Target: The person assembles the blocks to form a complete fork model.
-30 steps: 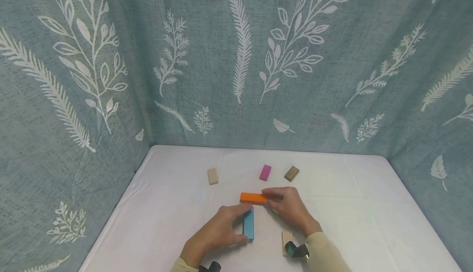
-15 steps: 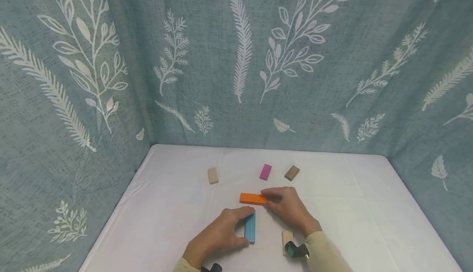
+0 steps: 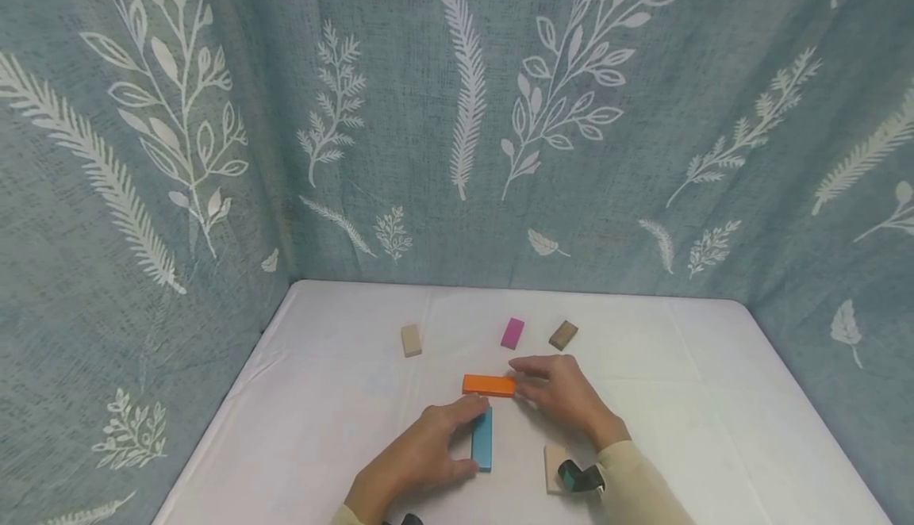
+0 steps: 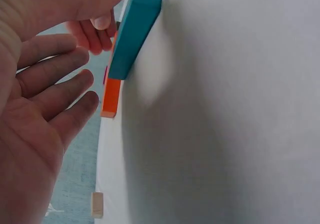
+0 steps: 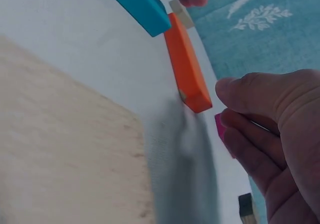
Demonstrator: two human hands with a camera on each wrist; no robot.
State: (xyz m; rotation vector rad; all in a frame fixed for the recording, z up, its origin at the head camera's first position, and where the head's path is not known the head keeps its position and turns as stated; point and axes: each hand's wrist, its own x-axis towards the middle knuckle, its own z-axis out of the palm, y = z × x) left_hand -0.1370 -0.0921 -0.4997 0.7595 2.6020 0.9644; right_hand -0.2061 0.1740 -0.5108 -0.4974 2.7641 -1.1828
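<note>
The blue block (image 3: 482,442) lies lengthwise away from the person, its far end close to one end of the orange block (image 3: 489,386), which lies crosswise. My left hand (image 3: 424,447) is spread beside the blue block, thumb by its near end and index finger by its far end. In the left wrist view, several loosely bent fingers (image 4: 75,97) stand apart from the blue block (image 4: 136,37). My right hand (image 3: 567,402) is off the right end of the orange block. The right wrist view shows a gap between its thumb (image 5: 240,92) and the orange block (image 5: 187,67).
A pale wooden block (image 3: 554,469) lies under the right wrist, looming large in the right wrist view. Farther back on the white table (image 3: 714,398) are a beige block (image 3: 410,340), a magenta block (image 3: 512,333) and a brown block (image 3: 563,335). A patterned curtain (image 3: 428,113) hangs behind.
My right hand has let go of the orange block and shifted slightly right. The blue block moved slightly toward the person, and my left hand's grip on it has loosened.
</note>
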